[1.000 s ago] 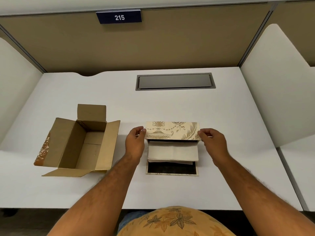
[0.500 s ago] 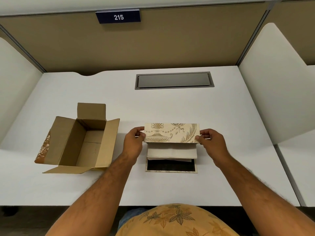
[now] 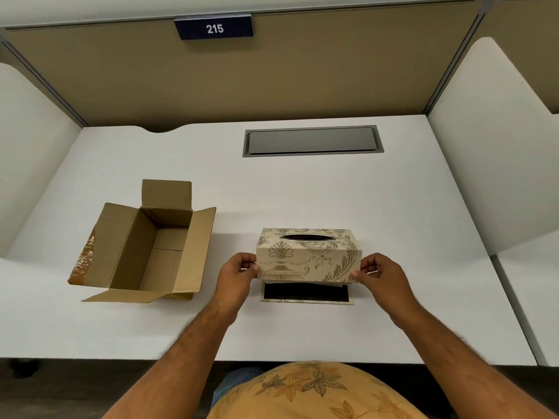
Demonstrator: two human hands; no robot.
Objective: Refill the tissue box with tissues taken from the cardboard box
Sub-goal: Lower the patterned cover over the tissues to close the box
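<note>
Gripped tissue box cover [image 3: 308,256] at both ends with left hand [image 3: 239,272] and right hand [image 3: 379,275], mid-frame over its base [image 3: 307,301]; closing step, probably; next needed square lowering; cardboard box [image 3: 151,246] empty at left.

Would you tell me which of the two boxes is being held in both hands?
The patterned tissue box, gripped at its ends; the brown cardboard box sits untouched, flaps open.

The cardboard box [image 3: 151,249] sits on the counter [image 3: 393,222], left of the tissue box [image 3: 308,255]. The base [image 3: 305,301] lies under the tissue box, nearer the person. The hatch [image 3: 311,141] lies behind.
</note>
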